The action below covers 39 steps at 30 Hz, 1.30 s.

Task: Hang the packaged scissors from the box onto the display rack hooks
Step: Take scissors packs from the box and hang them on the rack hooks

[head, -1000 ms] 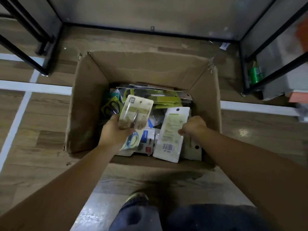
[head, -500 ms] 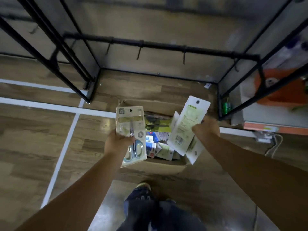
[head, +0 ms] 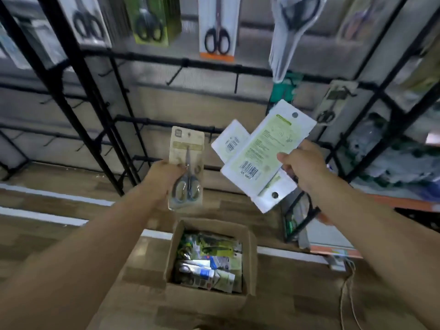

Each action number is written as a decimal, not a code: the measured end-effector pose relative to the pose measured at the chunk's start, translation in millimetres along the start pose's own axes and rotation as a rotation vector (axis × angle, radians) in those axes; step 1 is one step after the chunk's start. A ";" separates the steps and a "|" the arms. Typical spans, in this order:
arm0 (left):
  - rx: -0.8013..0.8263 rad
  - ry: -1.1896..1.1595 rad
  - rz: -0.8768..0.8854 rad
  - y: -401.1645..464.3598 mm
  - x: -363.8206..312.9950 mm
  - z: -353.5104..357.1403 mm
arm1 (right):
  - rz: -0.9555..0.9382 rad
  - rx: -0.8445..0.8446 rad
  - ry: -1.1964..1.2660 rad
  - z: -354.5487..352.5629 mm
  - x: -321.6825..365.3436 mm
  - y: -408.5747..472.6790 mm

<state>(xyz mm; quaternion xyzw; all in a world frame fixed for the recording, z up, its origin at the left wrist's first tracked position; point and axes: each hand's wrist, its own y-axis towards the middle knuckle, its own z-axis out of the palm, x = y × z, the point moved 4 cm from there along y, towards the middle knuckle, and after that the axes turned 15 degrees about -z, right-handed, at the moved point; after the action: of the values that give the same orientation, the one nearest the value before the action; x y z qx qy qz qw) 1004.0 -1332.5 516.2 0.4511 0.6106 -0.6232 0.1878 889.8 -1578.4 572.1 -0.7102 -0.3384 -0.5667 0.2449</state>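
Left hand (head: 164, 177) grips scissors pack (head: 187, 167) upright; right hand (head: 302, 166) pinches white packs (head: 259, 151) (fanned).

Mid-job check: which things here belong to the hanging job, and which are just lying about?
Job: beige scissors pack in left hand; white packs in right hand; box; empty rack hooks.
Lying about: cable; green bottle.

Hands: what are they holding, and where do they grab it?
The left hand grips a beige scissors pack at its left edge. The right hand pinches several white packs, back sides showing, at their right edge.
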 end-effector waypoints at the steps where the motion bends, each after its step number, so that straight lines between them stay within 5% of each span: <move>1: 0.003 -0.057 0.003 -7.5 -11.2 -4.8 | -0.009 -0.007 0.029 -3.2 18.7 -0.1; 4: 0.185 -0.331 -0.063 -31.9 -35.9 -3.2 | -0.023 0.018 0.102 -7.3 62.1 -1.7; 8: 0.505 -0.484 0.065 -64.3 -62.8 21.6 | -0.049 0.061 0.168 -1.5 96.6 -10.1; 20: 0.518 -0.609 0.204 -101.7 -96.4 47.3 | -0.235 0.024 0.215 -7.4 131.0 -31.7; 26: 0.389 -0.633 0.232 -102.3 -97.9 38.7 | -0.256 -0.011 0.388 -15.2 127.7 -27.9; 31: 0.177 -0.529 0.266 -96.1 -88.8 18.1 | -0.451 -0.113 0.367 -31.6 126.1 -28.6; 39: 0.122 -0.452 0.307 -97.9 -81.2 41.8 | -0.719 0.168 0.088 31.1 128.2 -52.7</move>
<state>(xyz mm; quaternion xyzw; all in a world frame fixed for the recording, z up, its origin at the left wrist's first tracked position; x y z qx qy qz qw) 955.7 -1379.1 632.0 0.3986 0.4392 -0.7077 0.3840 886.2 -1495.3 687.2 -0.4983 -0.6008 -0.6168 0.1017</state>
